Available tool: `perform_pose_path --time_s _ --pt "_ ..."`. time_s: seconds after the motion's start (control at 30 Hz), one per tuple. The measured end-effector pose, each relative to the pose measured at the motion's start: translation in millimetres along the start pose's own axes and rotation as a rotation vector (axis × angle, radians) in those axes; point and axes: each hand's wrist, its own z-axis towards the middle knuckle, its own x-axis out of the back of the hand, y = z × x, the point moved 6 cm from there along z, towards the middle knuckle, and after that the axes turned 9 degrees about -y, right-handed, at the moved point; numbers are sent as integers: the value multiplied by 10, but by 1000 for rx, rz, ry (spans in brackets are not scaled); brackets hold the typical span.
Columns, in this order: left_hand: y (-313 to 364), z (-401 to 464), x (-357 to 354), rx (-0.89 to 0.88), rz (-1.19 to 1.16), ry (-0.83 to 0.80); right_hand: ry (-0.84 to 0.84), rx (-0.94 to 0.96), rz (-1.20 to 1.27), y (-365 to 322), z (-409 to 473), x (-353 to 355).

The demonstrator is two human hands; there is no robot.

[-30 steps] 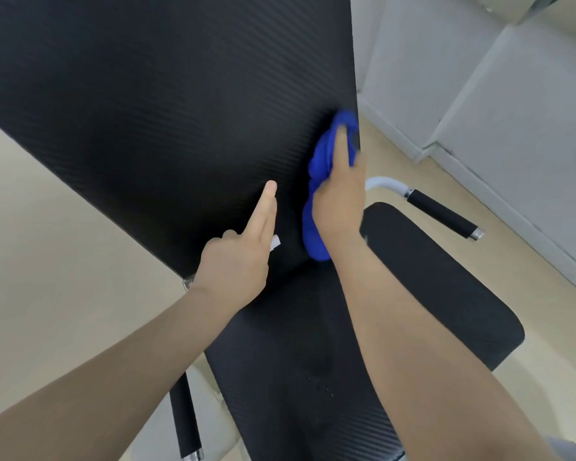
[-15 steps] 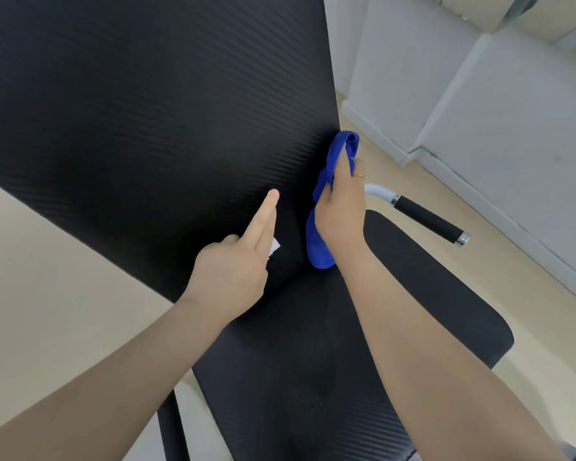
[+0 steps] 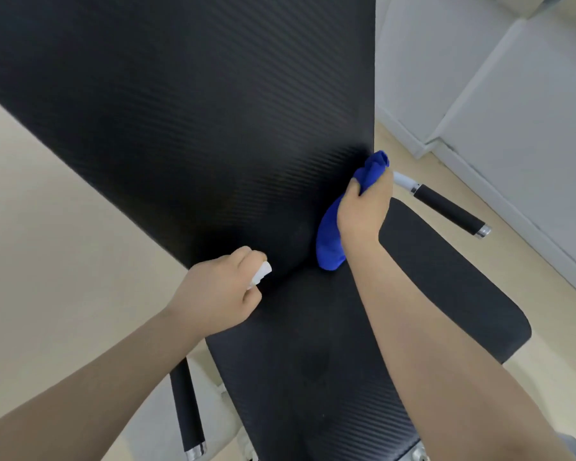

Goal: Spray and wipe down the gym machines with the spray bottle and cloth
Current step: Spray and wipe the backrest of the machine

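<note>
A gym machine fills the view: a black textured back pad (image 3: 187,111) rising away from me and a black seat pad (image 3: 313,361) below it. My right hand (image 3: 363,214) is shut on a blue cloth (image 3: 330,234), bunched against the lower right of the back pad near the seam. My left hand (image 3: 220,291) is curled around a spray bottle, of which only the white nozzle (image 3: 261,274) shows, pointing at the seam between the pads. The bottle's body is hidden in my fist.
A white bar with a black foam grip (image 3: 446,207) sticks out right of the seat; another black grip (image 3: 187,410) hangs at the seat's left. White wall panels (image 3: 512,94) stand at the right. Beige floor (image 3: 47,244) lies on both sides.
My left index finger, stretched out before, has curled down onto the nozzle. The right hand has slid the cloth lower down the back pad and bunched it tighter.
</note>
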Motion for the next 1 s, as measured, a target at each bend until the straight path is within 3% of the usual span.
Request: perform_pose_path --time_s 0.17,0.27,0.4,0.53,0.6,0.7,0.87,0.93,1.0 --pt "-312 -325 -37 264 -194 -114 -133 -192 -167 426 -432 -297" --pt "-331 -494 -96 315 -295 -124 -341 -304 -101 702 -924 -620" --pt "-407 -668 -185 487 -556 -116 -490 -310 18 734 -1295 -809" --pt "-566 -760 -134 554 -615 6 -120 -2 -54 216 -831 -442" --pt "-656 -794 -106 553 -658 33 -33 40 -12 -40 -592 -390" --pt "-744 -833 -50 557 -691 92 -34 11 -20 -135 -692 -556" --pt "-681 -836 124 506 -784 231 -347 66 -42 -16 -1394 -890" --pt "-655 -816 231 498 -824 293 -316 129 -70 -156 -1287 -791" --pt "-661 -793 350 498 -843 359 -170 185 -63 -445 -975 -582"
